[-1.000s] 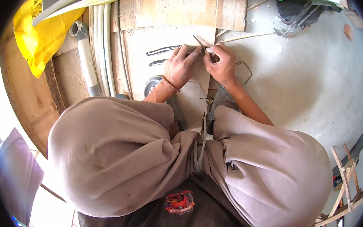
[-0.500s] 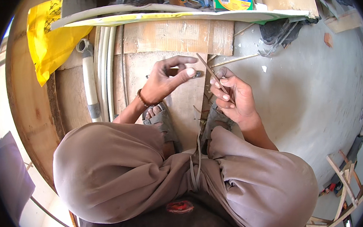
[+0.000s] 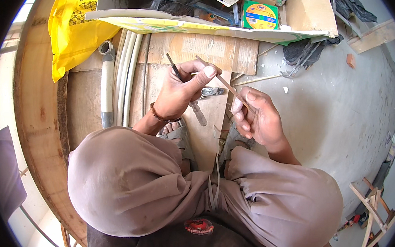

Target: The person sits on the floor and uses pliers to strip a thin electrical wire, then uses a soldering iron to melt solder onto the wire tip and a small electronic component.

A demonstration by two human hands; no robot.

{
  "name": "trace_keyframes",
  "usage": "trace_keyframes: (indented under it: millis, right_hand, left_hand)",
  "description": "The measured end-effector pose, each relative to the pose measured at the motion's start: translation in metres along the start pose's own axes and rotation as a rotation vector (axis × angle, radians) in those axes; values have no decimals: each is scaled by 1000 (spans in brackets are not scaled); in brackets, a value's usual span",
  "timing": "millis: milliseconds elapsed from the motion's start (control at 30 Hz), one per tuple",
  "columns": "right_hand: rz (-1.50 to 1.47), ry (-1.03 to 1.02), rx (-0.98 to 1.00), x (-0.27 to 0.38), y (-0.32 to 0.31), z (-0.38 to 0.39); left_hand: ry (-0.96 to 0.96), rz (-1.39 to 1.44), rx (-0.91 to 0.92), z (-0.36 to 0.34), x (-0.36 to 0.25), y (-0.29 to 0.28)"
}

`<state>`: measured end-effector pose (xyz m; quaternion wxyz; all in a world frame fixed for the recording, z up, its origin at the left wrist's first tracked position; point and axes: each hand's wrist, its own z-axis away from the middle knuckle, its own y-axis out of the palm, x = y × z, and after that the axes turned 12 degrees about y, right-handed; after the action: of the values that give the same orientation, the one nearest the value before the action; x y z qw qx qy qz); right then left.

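Hands apart: left hand [image 3: 174, 96] pinches thin brown strip [image 3: 227, 85] far, right hand [image 3: 264, 118] near; light, even support advisable.

Grey floor [image 3: 339, 98]; bright light [image 3: 40, 212] at left

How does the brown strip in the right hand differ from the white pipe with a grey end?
The strip is thin and brown; the pipe is far thicker and mainly white. The right hand grips the strip, while no hand touches the pipe. Both are long.
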<state>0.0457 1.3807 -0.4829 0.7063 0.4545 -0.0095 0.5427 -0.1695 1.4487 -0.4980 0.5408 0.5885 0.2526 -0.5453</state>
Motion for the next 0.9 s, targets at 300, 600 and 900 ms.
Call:
trace_keyframes:
  millis: [300, 600, 900]
  right_hand:
    - [61, -29, -48, 2, 9, 10]
    - [98, -37, -67, 1, 11, 14]
    - [59, -3, -50, 1, 7, 14]
  left_hand:
    - [26, 16, 7, 5, -3, 2]
    - [5, 6, -2, 7, -9, 9]
    - [2, 17, -6, 8, -6, 10]
